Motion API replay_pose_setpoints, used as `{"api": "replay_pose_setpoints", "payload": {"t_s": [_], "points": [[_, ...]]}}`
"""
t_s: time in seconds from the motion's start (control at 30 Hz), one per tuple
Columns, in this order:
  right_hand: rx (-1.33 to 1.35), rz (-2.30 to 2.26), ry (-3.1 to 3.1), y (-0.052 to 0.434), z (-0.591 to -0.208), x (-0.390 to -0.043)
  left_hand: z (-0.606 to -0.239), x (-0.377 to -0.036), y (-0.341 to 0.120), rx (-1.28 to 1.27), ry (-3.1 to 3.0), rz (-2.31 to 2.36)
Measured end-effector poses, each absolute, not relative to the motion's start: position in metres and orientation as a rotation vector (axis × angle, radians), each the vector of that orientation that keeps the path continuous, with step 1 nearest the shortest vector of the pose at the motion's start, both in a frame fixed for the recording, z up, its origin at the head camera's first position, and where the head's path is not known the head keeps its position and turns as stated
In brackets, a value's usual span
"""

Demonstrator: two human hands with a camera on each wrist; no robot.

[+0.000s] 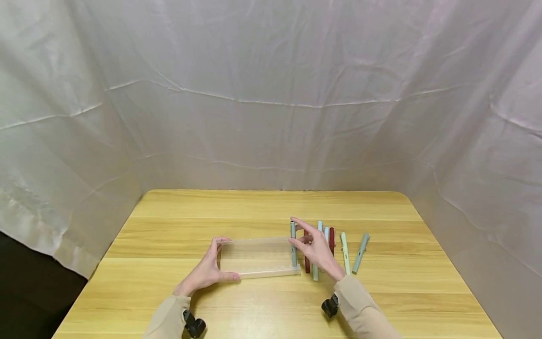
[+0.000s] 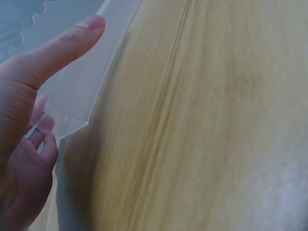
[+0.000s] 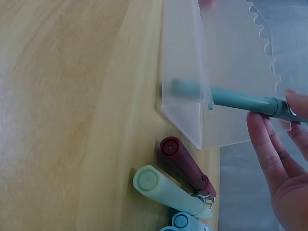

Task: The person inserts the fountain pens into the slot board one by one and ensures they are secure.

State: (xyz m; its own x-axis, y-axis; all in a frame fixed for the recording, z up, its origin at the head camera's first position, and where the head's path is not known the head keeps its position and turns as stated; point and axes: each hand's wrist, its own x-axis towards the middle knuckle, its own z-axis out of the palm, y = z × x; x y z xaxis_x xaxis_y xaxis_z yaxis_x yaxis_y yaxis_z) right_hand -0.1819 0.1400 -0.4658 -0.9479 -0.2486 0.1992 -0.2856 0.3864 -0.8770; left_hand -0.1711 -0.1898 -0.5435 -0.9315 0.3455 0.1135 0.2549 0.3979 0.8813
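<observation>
A clear plastic pen stand (image 1: 256, 256) with a scalloped edge sits on the table. My left hand (image 1: 207, 269) grips its left end, the thumb along the front lip and the other fingers at the back. At the right end, my right hand (image 1: 317, 248) pinches the upper part of a teal pen (image 1: 293, 249). In the right wrist view, the lower end of this pen (image 3: 240, 100) is inside the stand's front trough, seen through the frosted wall. A dark red pen (image 1: 306, 264) lies just right of the stand, partly behind the right hand.
Right of the stand lie several more pens: a light blue one (image 1: 320, 226), another dark red one (image 1: 332, 235), a mint one (image 1: 345, 254) and a grey-teal one (image 1: 361, 253). The wooden table (image 1: 271, 310) is bordered by pale curtains (image 1: 271, 141) at back and sides.
</observation>
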Motion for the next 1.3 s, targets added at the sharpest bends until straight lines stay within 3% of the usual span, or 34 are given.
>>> {"api": "replay_pose_setpoints", "payload": {"t_s": [0.1, 0.47, 1.3], "points": [[0.497, 1.677, -2.607, 0.141, -0.459, -0.179, -0.543, -0.171, -0.19, 0.55, 2.549, 1.589], [0.501, 1.728, -2.603, 0.151, -0.498, -0.199, -0.543, -0.17, -0.189, 0.521, 2.556, 1.574], [0.568, 1.747, -2.566, 0.152, -0.499, -0.197, -0.542, -0.17, -0.189, 0.538, 2.543, 1.583]]}}
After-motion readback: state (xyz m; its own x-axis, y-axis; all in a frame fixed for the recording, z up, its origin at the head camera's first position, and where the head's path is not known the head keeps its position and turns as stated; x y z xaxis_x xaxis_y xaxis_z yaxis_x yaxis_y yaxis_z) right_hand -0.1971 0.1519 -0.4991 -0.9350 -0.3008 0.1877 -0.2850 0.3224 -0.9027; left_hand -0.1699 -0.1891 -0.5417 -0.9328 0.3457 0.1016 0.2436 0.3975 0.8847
